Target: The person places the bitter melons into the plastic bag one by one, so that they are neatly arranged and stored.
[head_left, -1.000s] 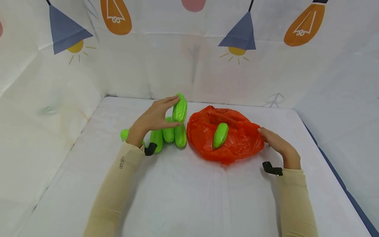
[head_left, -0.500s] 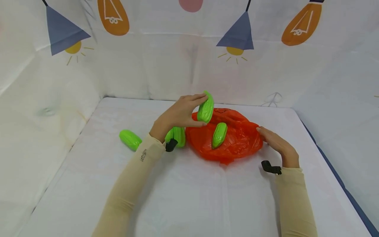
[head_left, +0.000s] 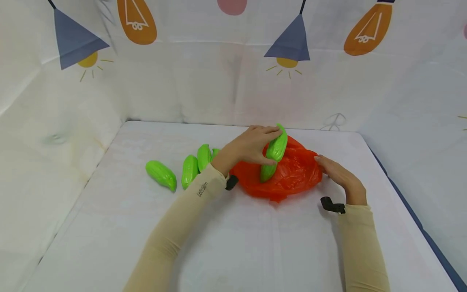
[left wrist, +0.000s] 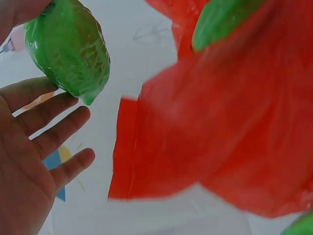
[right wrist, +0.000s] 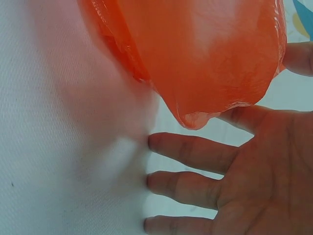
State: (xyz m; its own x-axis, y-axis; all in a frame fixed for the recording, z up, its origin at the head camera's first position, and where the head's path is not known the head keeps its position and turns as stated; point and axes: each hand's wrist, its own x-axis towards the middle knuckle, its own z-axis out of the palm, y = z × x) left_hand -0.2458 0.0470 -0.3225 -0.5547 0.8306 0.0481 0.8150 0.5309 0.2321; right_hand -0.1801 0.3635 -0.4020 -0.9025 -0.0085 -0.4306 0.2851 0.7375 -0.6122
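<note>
A green ribbed toy gourd (head_left: 278, 145) is pinched between the thumb and fingers of my left hand (head_left: 251, 144), above the red plastic bag (head_left: 297, 174). In the left wrist view the held gourd (left wrist: 71, 49) hangs tip down, with the other fingers spread below it. Another gourd (head_left: 268, 173) lies in the bag's middle, partly covered by the held one. My right hand (head_left: 341, 176) holds the bag's right edge. In the right wrist view thumb and index lie on either side of the red film (right wrist: 210, 54), while the remaining fingers extend straight.
Left of the bag, several more gourds lie on the white table (head_left: 233, 243): one gourd (head_left: 161, 175) apart, then a gourd (head_left: 189, 171) and a gourd (head_left: 204, 157) close together, another half hidden by the left wrist. A patterned cloth wall (head_left: 204, 81) rises behind.
My left hand has carried the gourd rightward from the group to above the bag, lowering it a little in the last half second. The right hand stays at the bag's edge.
</note>
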